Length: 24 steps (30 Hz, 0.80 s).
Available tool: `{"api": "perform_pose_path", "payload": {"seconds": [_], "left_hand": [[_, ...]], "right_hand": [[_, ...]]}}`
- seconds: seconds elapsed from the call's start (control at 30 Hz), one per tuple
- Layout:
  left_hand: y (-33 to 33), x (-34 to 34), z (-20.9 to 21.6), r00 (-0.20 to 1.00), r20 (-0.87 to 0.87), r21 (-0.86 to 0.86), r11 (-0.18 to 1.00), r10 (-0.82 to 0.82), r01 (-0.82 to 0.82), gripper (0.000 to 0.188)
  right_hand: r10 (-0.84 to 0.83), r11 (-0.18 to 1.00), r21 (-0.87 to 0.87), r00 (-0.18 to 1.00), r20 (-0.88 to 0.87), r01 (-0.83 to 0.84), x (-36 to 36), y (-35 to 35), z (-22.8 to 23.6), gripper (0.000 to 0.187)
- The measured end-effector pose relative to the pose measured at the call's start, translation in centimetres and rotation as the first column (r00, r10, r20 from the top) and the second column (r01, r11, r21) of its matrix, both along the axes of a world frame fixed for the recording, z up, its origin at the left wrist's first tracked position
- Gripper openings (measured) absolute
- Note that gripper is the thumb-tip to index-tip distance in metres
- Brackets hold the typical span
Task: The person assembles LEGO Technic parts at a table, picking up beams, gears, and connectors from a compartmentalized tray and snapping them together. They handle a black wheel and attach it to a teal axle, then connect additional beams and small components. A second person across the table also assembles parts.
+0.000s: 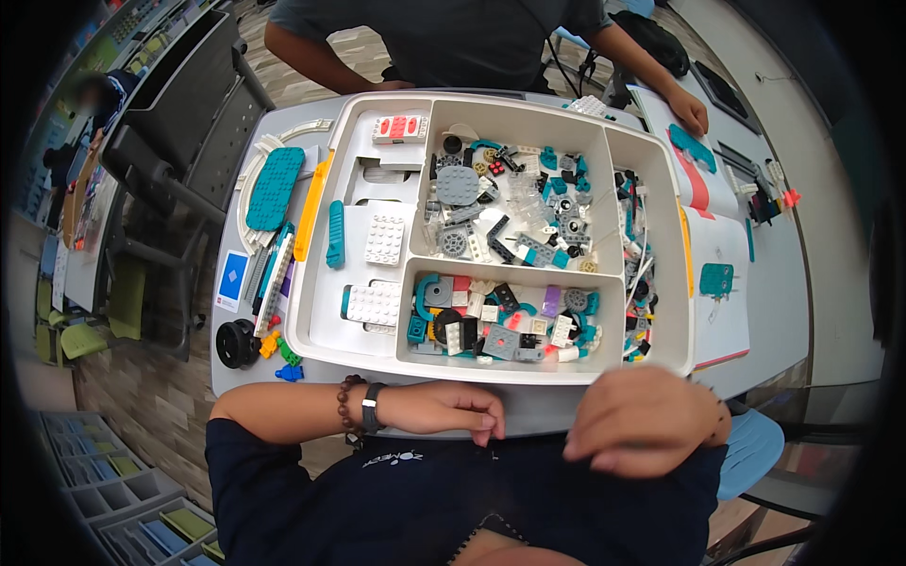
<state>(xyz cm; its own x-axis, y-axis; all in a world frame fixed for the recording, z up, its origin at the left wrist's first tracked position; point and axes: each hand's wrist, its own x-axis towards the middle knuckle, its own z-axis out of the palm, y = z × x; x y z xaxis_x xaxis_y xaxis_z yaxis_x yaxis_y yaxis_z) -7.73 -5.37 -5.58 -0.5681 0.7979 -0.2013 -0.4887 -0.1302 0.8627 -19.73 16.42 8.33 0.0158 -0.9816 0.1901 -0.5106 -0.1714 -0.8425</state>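
Observation:
My left hand [448, 410], with a beaded bracelet and a dark watch at the wrist, rests at the table's near edge. Its fingers curl in, and nothing shows in them. Smeared by motion, my right hand [646, 420] hovers by the near right corner of a white sorting tray [354, 360]. The right fingers bend downward; whether they hold anything cannot be made out. Just beyond both hands, the tray's front compartment has mixed building bricks, among them a grey square plate [501, 341] and a purple piece [551, 301].
Across the table a person's hand [692, 113] is beside a teal piece [692, 147] on an open booklet [722, 325]. Left of the tray lie a teal plate [276, 189], black wheels [236, 343] and small coloured figures [289, 374]. Orange latches [311, 212] edge the tray.

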Motion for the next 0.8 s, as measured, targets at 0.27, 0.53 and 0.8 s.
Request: {"api": "perform_pose_path", "payload": {"seconds": [0.27, 0.53, 0.8], "left_hand": [[-0.1, -0.2, 0.3, 1.000, 0.008, 0.000, 1.000, -0.013, 0.013, 0.026], [-0.2, -0.3, 0.1, 1.000, 0.026, 0.021, 1.000, 0.003, -0.004, 0.026], [0.0, -0.1, -0.3, 1.000, 0.029, 0.040, 0.999, 0.004, -0.005, 0.027]], "right_hand": [[-0.442, 0.890, -0.052, 0.827, -0.347, 0.453, -8.4, -7.4, -0.8, 0.012], [-0.350, 0.847, -0.042, 0.497, -0.794, 0.530, -14.9, -14.1, -7.6, 0.018], [-0.240, 0.803, 0.065, 0.421, -0.875, 0.593, -14.8, -14.7, -8.4, 0.019]]}}
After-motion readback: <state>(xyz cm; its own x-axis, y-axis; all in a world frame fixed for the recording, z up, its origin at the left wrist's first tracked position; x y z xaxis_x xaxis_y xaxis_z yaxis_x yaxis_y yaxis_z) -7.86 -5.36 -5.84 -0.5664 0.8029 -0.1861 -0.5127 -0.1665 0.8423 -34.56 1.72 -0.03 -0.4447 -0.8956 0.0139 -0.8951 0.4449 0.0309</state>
